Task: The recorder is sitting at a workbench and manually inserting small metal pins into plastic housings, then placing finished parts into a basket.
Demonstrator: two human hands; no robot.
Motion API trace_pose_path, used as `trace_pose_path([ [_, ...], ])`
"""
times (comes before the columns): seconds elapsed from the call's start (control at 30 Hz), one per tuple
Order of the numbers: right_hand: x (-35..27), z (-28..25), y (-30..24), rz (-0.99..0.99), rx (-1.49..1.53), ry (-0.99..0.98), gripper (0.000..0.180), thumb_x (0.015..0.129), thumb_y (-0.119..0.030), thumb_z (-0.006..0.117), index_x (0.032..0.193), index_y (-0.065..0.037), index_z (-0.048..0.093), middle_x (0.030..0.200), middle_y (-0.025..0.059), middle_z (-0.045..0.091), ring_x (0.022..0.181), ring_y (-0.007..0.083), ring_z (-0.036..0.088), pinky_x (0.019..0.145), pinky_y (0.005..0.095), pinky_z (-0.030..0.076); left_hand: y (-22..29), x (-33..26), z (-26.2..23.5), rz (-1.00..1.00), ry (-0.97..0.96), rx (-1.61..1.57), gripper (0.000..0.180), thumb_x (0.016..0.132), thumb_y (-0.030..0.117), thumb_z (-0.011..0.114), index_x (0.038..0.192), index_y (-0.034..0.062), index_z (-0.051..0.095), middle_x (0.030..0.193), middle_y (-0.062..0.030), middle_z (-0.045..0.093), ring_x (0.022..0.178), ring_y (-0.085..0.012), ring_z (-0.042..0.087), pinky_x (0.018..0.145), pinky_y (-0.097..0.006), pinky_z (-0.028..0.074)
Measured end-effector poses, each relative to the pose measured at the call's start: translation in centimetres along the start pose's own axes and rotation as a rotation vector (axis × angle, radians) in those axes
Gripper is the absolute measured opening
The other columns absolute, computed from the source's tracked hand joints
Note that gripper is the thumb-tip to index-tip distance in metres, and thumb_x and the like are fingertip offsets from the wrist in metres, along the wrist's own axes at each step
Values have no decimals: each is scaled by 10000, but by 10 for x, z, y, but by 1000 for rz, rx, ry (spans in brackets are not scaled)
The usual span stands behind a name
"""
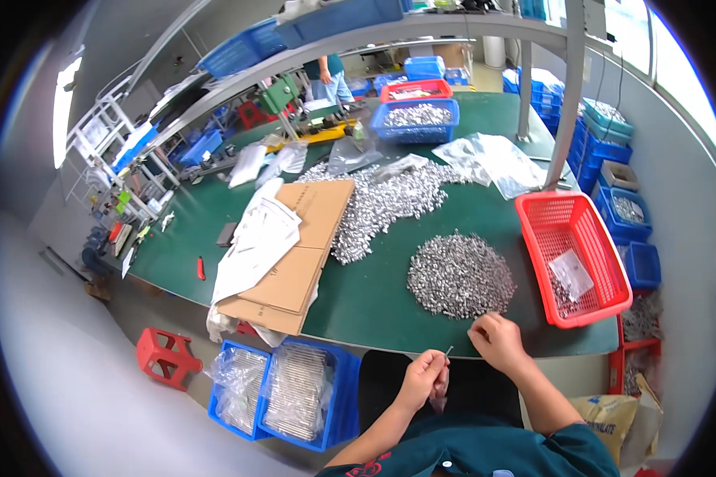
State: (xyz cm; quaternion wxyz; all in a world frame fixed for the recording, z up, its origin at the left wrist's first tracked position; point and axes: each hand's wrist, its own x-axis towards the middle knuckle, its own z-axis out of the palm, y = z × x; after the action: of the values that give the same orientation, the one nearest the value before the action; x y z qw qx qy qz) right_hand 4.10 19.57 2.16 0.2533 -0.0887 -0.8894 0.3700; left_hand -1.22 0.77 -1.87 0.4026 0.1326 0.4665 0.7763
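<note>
My left hand point(424, 380) is closed in front of the table's near edge, above my lap. From its fingertips sticks out a short thin metal pin point(449, 350). A small dark pinkish thing point(438, 403) hangs below that hand; what it is I cannot make out. My right hand point(497, 342) is at the table's near edge, fingers curled together, and whatever they pinch is too small or hidden. Just beyond it lies a round heap of small silvery metal parts point(460, 274). Farther back spreads a larger heap of shiny metal parts point(390, 199).
To the right stands a red basket point(533, 230) with a small bag and loose parts. Flattened cardboard point(314, 215) with white cloth lies left. Blue crates point(350, 397) of metal rods sit below the table's edge. A metal post point(566, 103) rises at the right; another person point(330, 75) stands far back.
</note>
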Motion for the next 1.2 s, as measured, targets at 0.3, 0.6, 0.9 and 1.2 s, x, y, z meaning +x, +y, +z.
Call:
trace_pose_path([
  [0.3,-12,1,-14,638,1088,-311,85,820,-86,626,789,-21,581,709,73,628,565,121,584,509,237,471,-1,3,3,27,-21,205,155,973,152,433,961,32,530,625,0,456,497,-65,410,447,-210,355],
  [0.6,-10,6,-25,619,1058,-243,66,814,-56,619,784,-6,588,684,96,622,523,140,587,480,261,505,12,-3,4,100,-43,324,133,963,180,473,965,74,552,618,21,482,473,-28,394,422,-181,305],
  [0.9,-23,-3,-22,762,1308,-383,40,811,-40,600,790,-12,581,688,119,617,516,173,587,461,291,500,12,-16,11,269,-34,525,126,949,149,484,909,55,557,605,8,511,499,-47,462,453,-204,366],
  [1.2,-23,-4,-40,738,1309,-377,58,850,-69,586,851,-18,560,685,82,591,511,147,561,458,272,491,7,-13,3,205,-47,416,126,947,134,492,903,36,558,645,8,521,565,-58,493,509,-212,406],
])
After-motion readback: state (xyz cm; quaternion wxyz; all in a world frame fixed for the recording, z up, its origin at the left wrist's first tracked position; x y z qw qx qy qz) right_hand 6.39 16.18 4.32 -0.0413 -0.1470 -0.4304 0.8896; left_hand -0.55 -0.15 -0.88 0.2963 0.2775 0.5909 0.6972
